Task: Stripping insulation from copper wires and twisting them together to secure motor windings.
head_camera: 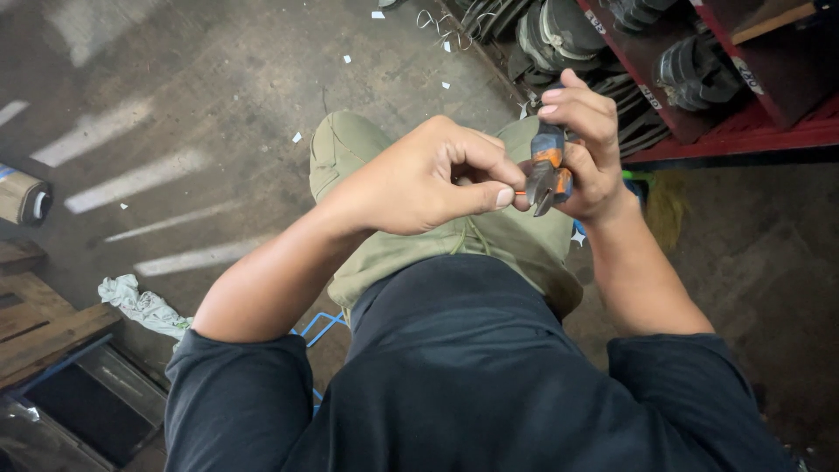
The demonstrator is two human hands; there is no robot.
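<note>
1. The left hand (419, 179) has its grip pinched on a thin orange wire (519, 192) above the person's knee.
2. The right hand (585, 149) has its grip wrapped around orange-handled pliers (548, 170), whose tip meets the wire.
3. Red shelves (743, 131) stand behind.

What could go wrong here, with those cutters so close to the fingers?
The left hand pinches a thin orange piece right at the tip of the cutters gripped by the right hand. The thumb might get nipped, since it sits so near the blades. A clipped end could also fly off; small white scraps already lie scattered on the concrete floor. All this is held above the lap, so a dropped tool would land on the legs.
</note>
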